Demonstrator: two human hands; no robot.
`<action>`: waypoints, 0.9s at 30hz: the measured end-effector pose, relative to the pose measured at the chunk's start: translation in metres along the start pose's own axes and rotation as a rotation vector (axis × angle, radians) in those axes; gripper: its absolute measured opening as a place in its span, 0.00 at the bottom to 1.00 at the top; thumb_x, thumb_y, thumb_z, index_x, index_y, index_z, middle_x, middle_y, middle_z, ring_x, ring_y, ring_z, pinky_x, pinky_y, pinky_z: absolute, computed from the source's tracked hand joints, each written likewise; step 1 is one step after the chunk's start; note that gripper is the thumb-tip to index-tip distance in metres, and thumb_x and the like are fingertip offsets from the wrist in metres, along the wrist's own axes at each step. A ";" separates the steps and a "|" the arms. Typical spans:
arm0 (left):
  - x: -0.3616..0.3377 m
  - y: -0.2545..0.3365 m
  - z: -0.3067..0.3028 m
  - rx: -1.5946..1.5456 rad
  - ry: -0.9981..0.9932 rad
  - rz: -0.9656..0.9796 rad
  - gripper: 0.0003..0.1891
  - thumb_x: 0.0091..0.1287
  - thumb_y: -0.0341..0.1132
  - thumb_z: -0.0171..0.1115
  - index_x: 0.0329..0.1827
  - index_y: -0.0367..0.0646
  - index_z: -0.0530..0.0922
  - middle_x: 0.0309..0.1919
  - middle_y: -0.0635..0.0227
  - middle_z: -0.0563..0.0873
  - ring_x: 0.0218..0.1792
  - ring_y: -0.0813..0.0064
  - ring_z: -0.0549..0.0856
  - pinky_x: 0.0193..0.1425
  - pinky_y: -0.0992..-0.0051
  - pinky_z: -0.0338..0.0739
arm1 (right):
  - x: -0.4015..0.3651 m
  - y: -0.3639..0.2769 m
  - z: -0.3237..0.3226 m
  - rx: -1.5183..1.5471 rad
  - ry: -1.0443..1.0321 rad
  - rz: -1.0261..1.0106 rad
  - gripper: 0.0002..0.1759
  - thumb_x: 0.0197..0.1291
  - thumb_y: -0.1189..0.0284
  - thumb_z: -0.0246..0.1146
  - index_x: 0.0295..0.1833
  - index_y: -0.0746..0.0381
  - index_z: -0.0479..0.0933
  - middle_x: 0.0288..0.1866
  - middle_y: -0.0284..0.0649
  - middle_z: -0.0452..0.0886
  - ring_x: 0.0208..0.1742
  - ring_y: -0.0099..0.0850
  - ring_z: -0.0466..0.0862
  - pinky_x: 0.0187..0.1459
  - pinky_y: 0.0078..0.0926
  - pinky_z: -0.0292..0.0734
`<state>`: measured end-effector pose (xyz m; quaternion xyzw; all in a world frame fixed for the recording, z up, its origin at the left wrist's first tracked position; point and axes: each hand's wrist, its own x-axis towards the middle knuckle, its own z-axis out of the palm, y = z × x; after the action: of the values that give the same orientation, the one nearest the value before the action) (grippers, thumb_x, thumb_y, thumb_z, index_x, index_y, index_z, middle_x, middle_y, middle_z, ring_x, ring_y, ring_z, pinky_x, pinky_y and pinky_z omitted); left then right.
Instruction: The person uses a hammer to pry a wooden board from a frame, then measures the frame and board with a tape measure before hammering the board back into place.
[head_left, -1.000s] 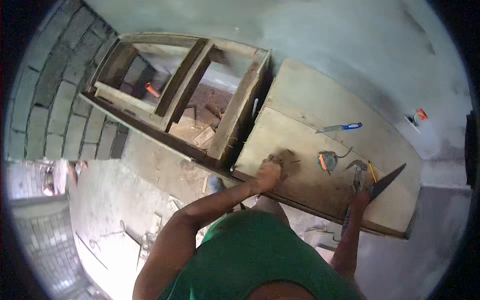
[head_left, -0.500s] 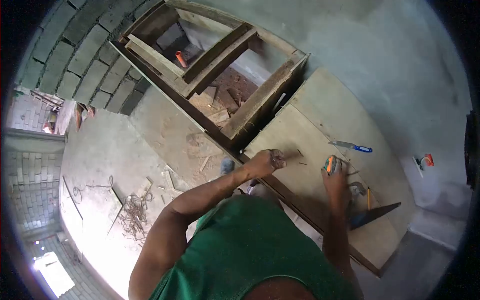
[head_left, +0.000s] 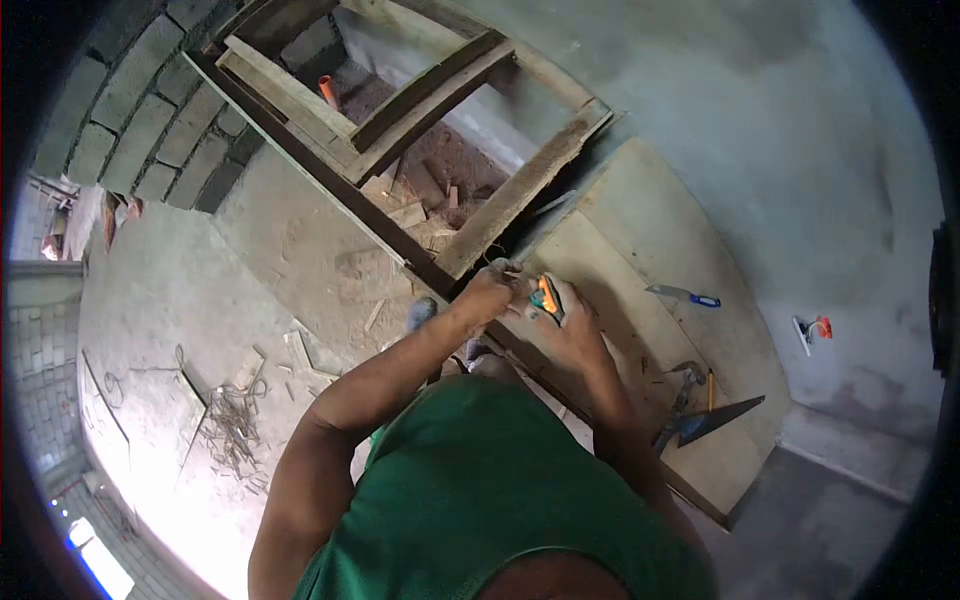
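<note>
My right hand is wrapped round an orange and dark green tape measure above the near left part of the plywood sheet. Just left of it, my left hand has its fingers pinched together at the plywood's edge, by the corner of the wooden frame. What those fingers hold is hidden. A blue-handled knife lies on the sheet further right. Nearer my right forearm are a claw hammer, a yellow pencil and a handsaw.
The wooden frame has open bays, with an orange pipe standing inside and wood scraps below. A grey wall runs behind, bearing an electrical box. Wire tangles and wood strips lie on the floor at left.
My right hand has carried the tape measure left and slightly up, close to my left hand. My left hand has shifted left and up to the frame corner. The view has shifted a little.
</note>
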<state>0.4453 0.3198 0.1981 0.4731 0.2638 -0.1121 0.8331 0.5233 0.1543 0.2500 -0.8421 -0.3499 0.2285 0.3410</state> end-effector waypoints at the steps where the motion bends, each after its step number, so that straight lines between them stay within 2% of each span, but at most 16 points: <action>1: -0.003 0.003 -0.008 -0.046 0.084 0.023 0.14 0.68 0.39 0.67 0.50 0.41 0.78 0.42 0.68 0.84 0.35 0.76 0.84 0.38 0.74 0.81 | 0.008 -0.008 0.004 0.001 -0.029 -0.020 0.34 0.56 0.64 0.68 0.65 0.68 0.68 0.60 0.61 0.76 0.61 0.56 0.76 0.61 0.44 0.72; 2: -0.005 0.007 -0.019 -0.118 0.005 -0.011 0.13 0.68 0.38 0.66 0.49 0.41 0.78 0.40 0.68 0.84 0.36 0.73 0.83 0.38 0.74 0.82 | 0.017 -0.008 0.010 0.006 -0.047 -0.050 0.37 0.57 0.62 0.68 0.68 0.69 0.65 0.61 0.60 0.75 0.62 0.55 0.76 0.62 0.43 0.71; 7: 0.002 0.014 -0.060 -0.234 0.062 -0.086 0.10 0.67 0.33 0.66 0.46 0.41 0.77 0.36 0.65 0.83 0.36 0.70 0.84 0.36 0.72 0.81 | 0.038 -0.034 0.025 0.040 -0.114 0.006 0.39 0.58 0.61 0.67 0.71 0.65 0.63 0.61 0.58 0.76 0.62 0.54 0.77 0.62 0.42 0.71; 9: 0.012 0.017 -0.077 -0.243 0.096 0.039 0.06 0.67 0.31 0.61 0.43 0.40 0.79 0.37 0.65 0.84 0.38 0.71 0.83 0.37 0.70 0.82 | 0.042 -0.031 0.025 0.046 -0.140 0.026 0.40 0.57 0.59 0.67 0.71 0.65 0.63 0.60 0.60 0.76 0.61 0.54 0.78 0.61 0.43 0.72; 10: 0.020 0.018 -0.091 -0.419 0.179 0.023 0.05 0.67 0.28 0.56 0.41 0.39 0.79 0.35 0.63 0.83 0.37 0.70 0.83 0.37 0.69 0.82 | 0.040 -0.021 0.022 -0.019 -0.201 0.069 0.41 0.56 0.59 0.68 0.72 0.63 0.63 0.58 0.59 0.78 0.59 0.53 0.79 0.60 0.43 0.73; 11: 0.028 0.020 -0.110 -0.421 0.179 0.021 0.05 0.67 0.28 0.56 0.41 0.39 0.79 0.35 0.63 0.83 0.37 0.70 0.83 0.37 0.69 0.82 | 0.038 -0.011 0.017 -0.085 -0.262 0.112 0.42 0.55 0.59 0.69 0.72 0.61 0.63 0.57 0.58 0.79 0.58 0.51 0.80 0.59 0.42 0.74; 13: 0.045 0.030 -0.152 -0.093 0.229 0.305 0.08 0.68 0.27 0.51 0.43 0.38 0.78 0.35 0.60 0.83 0.37 0.68 0.84 0.39 0.68 0.84 | 0.023 0.023 0.001 -0.167 -0.331 0.220 0.41 0.52 0.57 0.71 0.71 0.57 0.67 0.53 0.53 0.81 0.53 0.48 0.83 0.55 0.39 0.76; 15: 0.058 0.052 -0.174 -0.542 0.425 0.223 0.08 0.68 0.25 0.50 0.43 0.36 0.78 0.34 0.58 0.82 0.35 0.66 0.84 0.37 0.66 0.84 | 0.000 0.060 -0.016 -0.240 -0.392 0.351 0.37 0.52 0.56 0.71 0.68 0.55 0.71 0.49 0.52 0.82 0.50 0.45 0.84 0.53 0.38 0.77; 16: 0.065 0.057 -0.190 -0.546 0.430 0.221 0.08 0.68 0.25 0.50 0.43 0.36 0.78 0.34 0.58 0.82 0.35 0.66 0.84 0.37 0.66 0.84 | -0.009 0.069 -0.022 -0.346 -0.408 0.404 0.34 0.53 0.56 0.70 0.66 0.55 0.74 0.47 0.53 0.82 0.48 0.44 0.84 0.51 0.39 0.77; 17: 0.072 0.059 -0.206 -0.404 0.469 0.251 0.11 0.71 0.28 0.50 0.50 0.34 0.76 0.39 0.59 0.83 0.36 0.65 0.84 0.41 0.67 0.84 | -0.018 0.068 -0.028 -0.347 -0.413 0.403 0.34 0.53 0.56 0.70 0.66 0.55 0.74 0.47 0.53 0.82 0.48 0.44 0.84 0.51 0.39 0.77; 18: 0.079 0.057 -0.218 -0.259 0.505 0.279 0.15 0.73 0.30 0.50 0.58 0.32 0.75 0.44 0.59 0.85 0.38 0.63 0.84 0.45 0.67 0.84 | -0.027 0.067 -0.033 -0.331 -0.358 0.352 0.30 0.56 0.66 0.64 0.67 0.55 0.72 0.49 0.51 0.83 0.50 0.45 0.84 0.53 0.38 0.76; 19: 0.085 0.056 -0.222 -0.258 0.507 0.277 0.15 0.73 0.30 0.50 0.58 0.32 0.75 0.44 0.59 0.85 0.38 0.63 0.84 0.45 0.67 0.84 | -0.032 0.067 -0.037 -0.315 -0.302 0.301 0.28 0.60 0.76 0.58 0.68 0.56 0.70 0.51 0.50 0.83 0.52 0.45 0.83 0.54 0.38 0.76; 20: 0.091 0.054 -0.224 -0.426 0.539 0.231 0.14 0.73 0.31 0.50 0.56 0.32 0.76 0.43 0.59 0.85 0.39 0.63 0.84 0.46 0.66 0.84 | -0.034 0.081 -0.034 -0.313 -0.303 0.302 0.28 0.60 0.76 0.58 0.68 0.56 0.70 0.51 0.50 0.83 0.52 0.45 0.83 0.54 0.38 0.76; 22: 0.099 0.047 -0.223 -0.591 0.569 0.180 0.14 0.73 0.31 0.50 0.55 0.32 0.77 0.42 0.59 0.84 0.39 0.63 0.84 0.46 0.65 0.84 | -0.036 0.112 -0.020 -0.382 -0.282 0.333 0.26 0.60 0.55 0.63 0.58 0.61 0.77 0.38 0.57 0.82 0.41 0.49 0.84 0.44 0.46 0.76; 25: 0.101 0.042 -0.208 -0.536 0.606 0.179 0.13 0.73 0.30 0.49 0.52 0.32 0.77 0.41 0.58 0.84 0.39 0.63 0.84 0.44 0.64 0.84 | -0.012 0.050 -0.014 -0.381 -0.255 0.446 0.24 0.59 0.56 0.62 0.54 0.63 0.79 0.39 0.58 0.82 0.41 0.52 0.83 0.44 0.48 0.76; 27: 0.088 0.044 -0.194 -0.368 0.508 0.121 0.12 0.74 0.32 0.48 0.51 0.34 0.77 0.40 0.58 0.84 0.38 0.65 0.84 0.41 0.64 0.83 | -0.017 0.092 0.001 -0.411 -0.260 0.408 0.23 0.59 0.58 0.62 0.54 0.63 0.78 0.40 0.58 0.82 0.41 0.52 0.83 0.45 0.48 0.76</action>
<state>0.4733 0.5132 0.1018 0.3420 0.4507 0.1089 0.8174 0.5516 0.0940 0.1847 -0.9100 -0.2531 0.3223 0.0631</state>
